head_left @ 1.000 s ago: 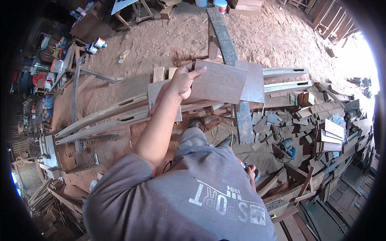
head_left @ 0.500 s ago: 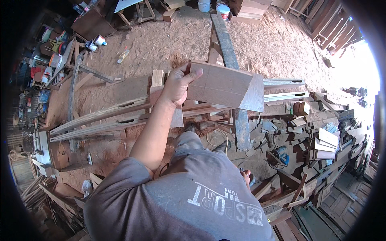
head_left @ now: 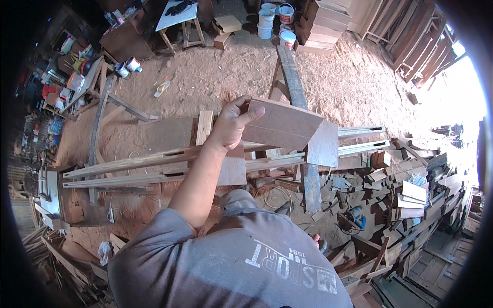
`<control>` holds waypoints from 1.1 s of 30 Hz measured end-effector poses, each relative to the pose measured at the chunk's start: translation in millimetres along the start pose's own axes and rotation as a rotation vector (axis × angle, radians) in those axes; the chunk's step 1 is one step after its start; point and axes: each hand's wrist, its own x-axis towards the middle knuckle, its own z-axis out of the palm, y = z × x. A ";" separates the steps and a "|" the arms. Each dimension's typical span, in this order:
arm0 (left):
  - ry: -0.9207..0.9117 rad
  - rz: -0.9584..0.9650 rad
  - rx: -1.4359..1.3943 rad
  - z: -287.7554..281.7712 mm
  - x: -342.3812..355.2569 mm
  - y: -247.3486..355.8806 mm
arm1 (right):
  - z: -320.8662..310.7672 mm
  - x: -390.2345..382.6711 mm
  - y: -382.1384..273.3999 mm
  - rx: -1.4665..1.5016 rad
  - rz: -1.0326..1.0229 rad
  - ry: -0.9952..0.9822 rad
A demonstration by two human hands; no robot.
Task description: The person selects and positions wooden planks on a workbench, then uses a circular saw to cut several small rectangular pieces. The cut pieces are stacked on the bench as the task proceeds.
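My left hand point(head_left: 233, 126) grips the left end of a flat brown board point(head_left: 285, 124), thumb on its upper face and fingers curled round the end. The board's right end is cut at a slant, and a faint line runs along its face. Behind and below it are long pale wooden bars point(head_left: 123, 163) with slots near their ends. A greyish panel point(head_left: 322, 145) lies over them by the board's slanted end; another brown panel point(head_left: 233, 167) shows beside my wrist. Only the fingertips of my right hand point(head_left: 316, 238) show past my shirt, curled by a small dark thing I cannot identify.
A worn trestle beam point(head_left: 310, 187) crosses under the bars on the right, another trestle point(head_left: 97, 128) on the left. A blue circular saw point(head_left: 354, 219) sits among scattered offcuts at right. Buckets point(head_left: 265, 23) and stacked wooden boxes point(head_left: 321, 25) stand at the far side.
The whole view has shifted, so the floor and bars sit lower in it. My left hand still grips the board, held at much the same place. Less of my right hand shows.
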 end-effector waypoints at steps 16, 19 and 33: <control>0.014 -0.191 -0.159 -84.9 -4.7 5.9 | 22.6 -194.6 -116.8 0.184 -0.157 0.066; 0.060 -0.239 -0.203 -91.0 -8.1 15.1 | 34.4 -195.7 -99.0 0.212 -0.272 0.095; 0.194 0.177 0.122 -166.5 -84.6 -65.0 | 76.5 -197.6 -23.6 -0.150 -0.337 0.074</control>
